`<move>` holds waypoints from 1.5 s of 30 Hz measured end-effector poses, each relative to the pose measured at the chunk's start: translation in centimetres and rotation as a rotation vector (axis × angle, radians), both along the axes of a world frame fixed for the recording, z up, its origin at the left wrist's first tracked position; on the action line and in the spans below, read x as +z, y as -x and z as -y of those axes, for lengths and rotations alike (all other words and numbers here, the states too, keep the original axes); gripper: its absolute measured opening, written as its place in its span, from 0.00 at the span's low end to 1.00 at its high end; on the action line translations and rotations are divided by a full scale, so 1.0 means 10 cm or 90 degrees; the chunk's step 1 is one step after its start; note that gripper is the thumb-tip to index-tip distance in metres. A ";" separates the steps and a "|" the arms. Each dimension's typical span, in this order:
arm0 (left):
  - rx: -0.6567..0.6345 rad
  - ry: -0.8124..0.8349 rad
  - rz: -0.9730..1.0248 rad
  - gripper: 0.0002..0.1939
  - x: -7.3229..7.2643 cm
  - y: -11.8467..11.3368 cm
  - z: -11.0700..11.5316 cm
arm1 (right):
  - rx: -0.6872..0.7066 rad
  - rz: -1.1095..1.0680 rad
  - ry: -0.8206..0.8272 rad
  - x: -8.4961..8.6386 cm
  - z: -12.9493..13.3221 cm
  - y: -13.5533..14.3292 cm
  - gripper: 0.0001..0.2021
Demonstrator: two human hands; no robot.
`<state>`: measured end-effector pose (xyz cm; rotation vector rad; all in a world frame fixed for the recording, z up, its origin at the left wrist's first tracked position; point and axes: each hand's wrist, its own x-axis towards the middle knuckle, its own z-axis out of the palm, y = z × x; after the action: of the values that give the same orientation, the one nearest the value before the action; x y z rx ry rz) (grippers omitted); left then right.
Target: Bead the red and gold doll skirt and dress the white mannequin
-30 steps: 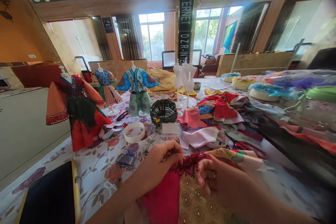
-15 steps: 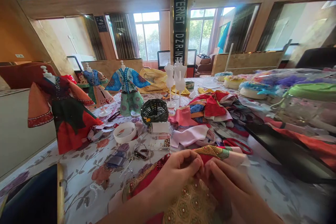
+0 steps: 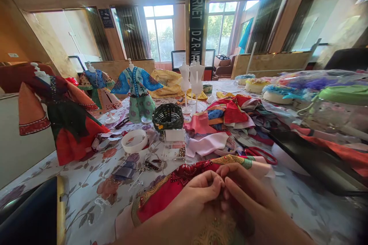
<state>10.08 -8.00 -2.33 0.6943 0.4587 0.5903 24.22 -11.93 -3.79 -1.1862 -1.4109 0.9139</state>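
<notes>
Head view: a red and gold garment lies on the near part of the table, under and just beyond the fingers. The left hand and right hand meet above it, each with thumb and forefinger drawn together in a pinch; whether they grip cloth or something tiny between the tips, I cannot tell. The garment's long axis slants across the table, one sleeve pointing toward the near left corner, the other end toward the right edge, near the red-handled scissors. Its dark red beaded part lies beyond the fingers, and its gold patterned part extends toward the near edge, largely covered by the hands and wrists.

Beyond the garment sit a clear box with beads, a black basket just behind it, and a white ring to their left. A heap of cloth lies behind the scissors. A black tray lies toward the right edge, and a dark tablet fills the near left corner. Dressed doll stands line the left side.
</notes>
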 end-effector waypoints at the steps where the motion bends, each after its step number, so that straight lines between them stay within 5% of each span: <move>1: 0.014 0.001 0.001 0.18 -0.01 0.00 0.01 | -0.011 0.001 -0.002 0.00 0.01 0.02 0.10; 20: 0.154 0.015 -0.014 0.21 -0.12 -0.05 -0.02 | -0.067 0.077 -0.004 0.02 -0.03 0.09 0.11; 38: 0.151 0.051 -0.048 0.23 -0.04 -0.04 0.00 | -0.058 0.107 -0.075 -0.02 -0.12 0.00 0.06; 45: 0.153 0.038 -0.057 0.23 -0.03 -0.03 -0.01 | -0.021 0.014 -0.065 -0.02 -0.12 -0.01 0.05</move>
<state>10.37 -7.91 -2.63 0.6149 0.6462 0.7699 24.35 -10.69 -4.00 -1.1425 -1.4339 0.7984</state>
